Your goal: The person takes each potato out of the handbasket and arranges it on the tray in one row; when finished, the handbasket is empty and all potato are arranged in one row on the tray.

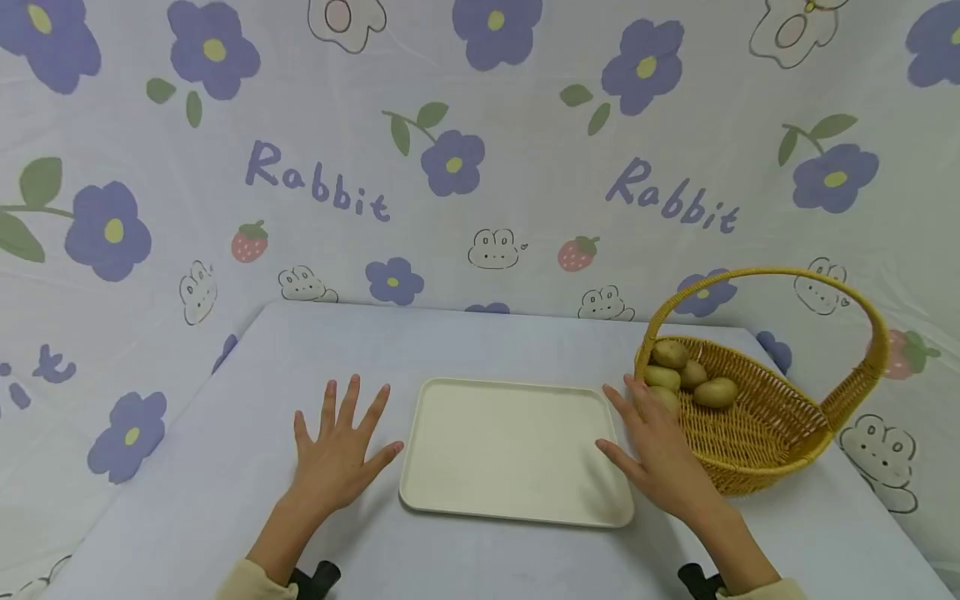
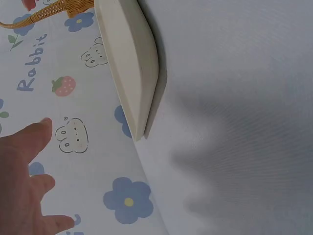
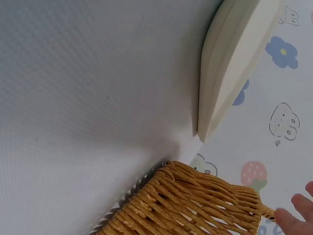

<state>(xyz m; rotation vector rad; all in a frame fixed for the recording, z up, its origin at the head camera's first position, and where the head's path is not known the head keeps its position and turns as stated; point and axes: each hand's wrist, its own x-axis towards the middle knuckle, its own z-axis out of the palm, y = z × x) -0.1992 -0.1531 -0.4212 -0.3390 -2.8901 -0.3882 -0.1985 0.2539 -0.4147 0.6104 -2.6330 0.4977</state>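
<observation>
My left hand [image 1: 333, 462] hovers over the white table just left of a cream rectangular tray [image 1: 517, 454], its fingers spread and straight. Nothing lies in its grasp. On the other side, my right hand [image 1: 660, 450] is spread between the tray's right edge and a wicker basket [image 1: 757, 479], overlapping the basket's left rim in the head view. It too holds nothing. Several greenish-brown, potato-like round items [image 1: 716, 392] sit in the left part of the basket, some partly hidden behind the right fingers. The tray bears nothing.
A tall arched handle [image 1: 765, 272] rises over the basket. White cloth covers the table [image 1: 345, 342], and a curtain [image 1: 525, 108] printed with flowers, rabbits and strawberries hangs behind it. Dark wrist mounts [image 1: 318, 579] show at both sleeves.
</observation>
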